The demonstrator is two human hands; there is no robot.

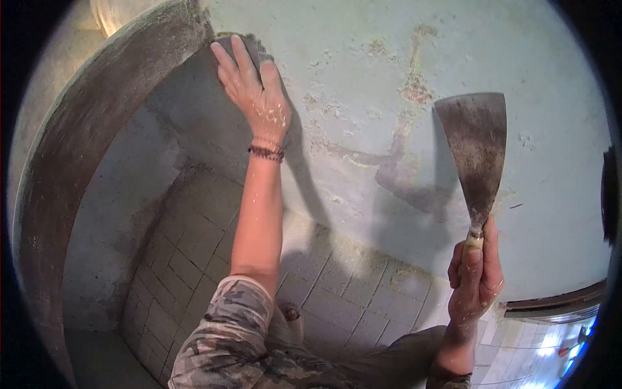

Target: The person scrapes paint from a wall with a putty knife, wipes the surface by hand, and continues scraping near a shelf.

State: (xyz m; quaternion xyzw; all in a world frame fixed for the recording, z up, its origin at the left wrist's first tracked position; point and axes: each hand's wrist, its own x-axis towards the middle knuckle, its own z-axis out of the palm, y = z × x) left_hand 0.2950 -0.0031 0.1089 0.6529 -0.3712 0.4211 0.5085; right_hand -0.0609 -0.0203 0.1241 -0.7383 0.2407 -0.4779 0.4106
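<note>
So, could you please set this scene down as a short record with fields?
left hand: flat on the wall, fingers spread, pressing a grey patch by the arch edge
right hand: gripping a scraper, blade up, clear of the wall
wall: pale green, paint flaked in places
wrist: bracelet
sleeve: camouflage
floor: tiled

Left arm stretched up and forward, nearly straight, bare from a rolled camouflage sleeve, a dark beaded band at the wrist. Left hand (254,91) flat, palm pressed down, fingers (228,59) extended and close together, skin flecked with pale specks. Right hand (476,279) raised lower, at the right, fist closed in a grip, thumb lying up along the front.
</note>
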